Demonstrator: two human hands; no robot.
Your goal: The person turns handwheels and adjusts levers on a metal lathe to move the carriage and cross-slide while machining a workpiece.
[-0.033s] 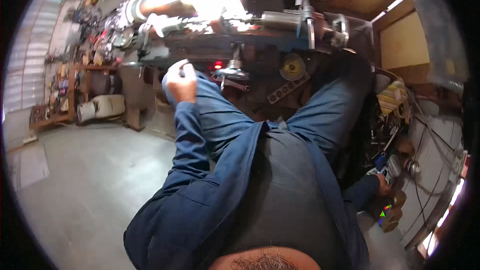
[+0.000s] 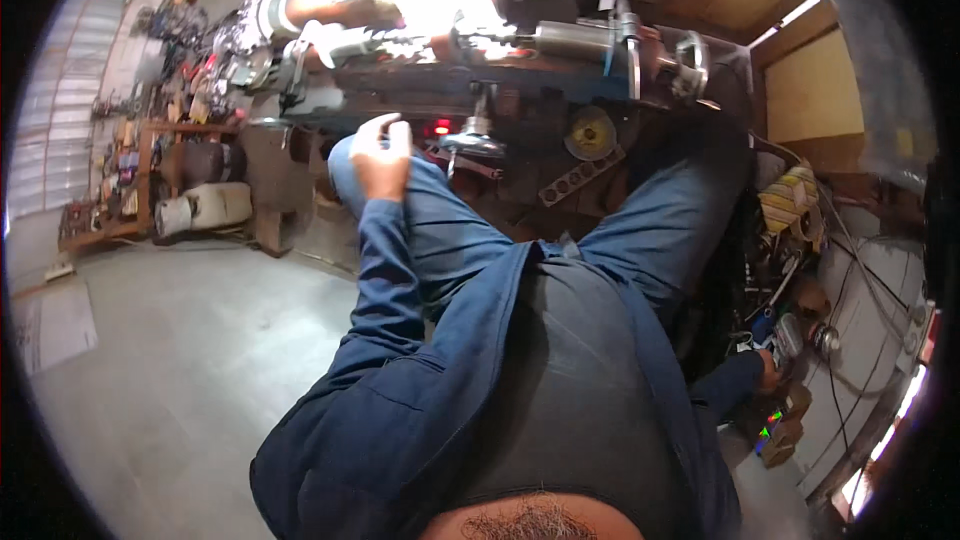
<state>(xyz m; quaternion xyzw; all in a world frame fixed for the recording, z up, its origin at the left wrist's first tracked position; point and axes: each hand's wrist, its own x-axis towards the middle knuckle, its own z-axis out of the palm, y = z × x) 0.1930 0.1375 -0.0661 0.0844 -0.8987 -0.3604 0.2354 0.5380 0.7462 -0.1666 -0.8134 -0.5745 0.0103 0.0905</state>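
Observation:
My left hand (image 2: 382, 168) is raised above my left thigh, just in front of a lathe-like machine (image 2: 400, 80). Its fingers are loosely bent with a gap between them, and I see nothing in it. A small metal handwheel (image 2: 472, 145) sticks out of the machine to the right of this hand. Far to my right, my right hand (image 2: 768, 372) reaches in among clutter beside a clear-looking container (image 2: 788, 336). Only the back of that hand shows. Its fingers are hidden, so any grip cannot be made out.
A metal cylinder (image 2: 575, 40) and a larger handwheel (image 2: 692, 65) sit at the machine's right end. Below are a yellow disc (image 2: 591, 133) and a metal strip with holes (image 2: 582, 177). Cables (image 2: 850, 270) hang at right. A wooden shelf (image 2: 145, 180) stands left.
My left hand has shifted slightly to the right, and its fingers have tilted and straightened a little. My right hand stays in nearly the same place.

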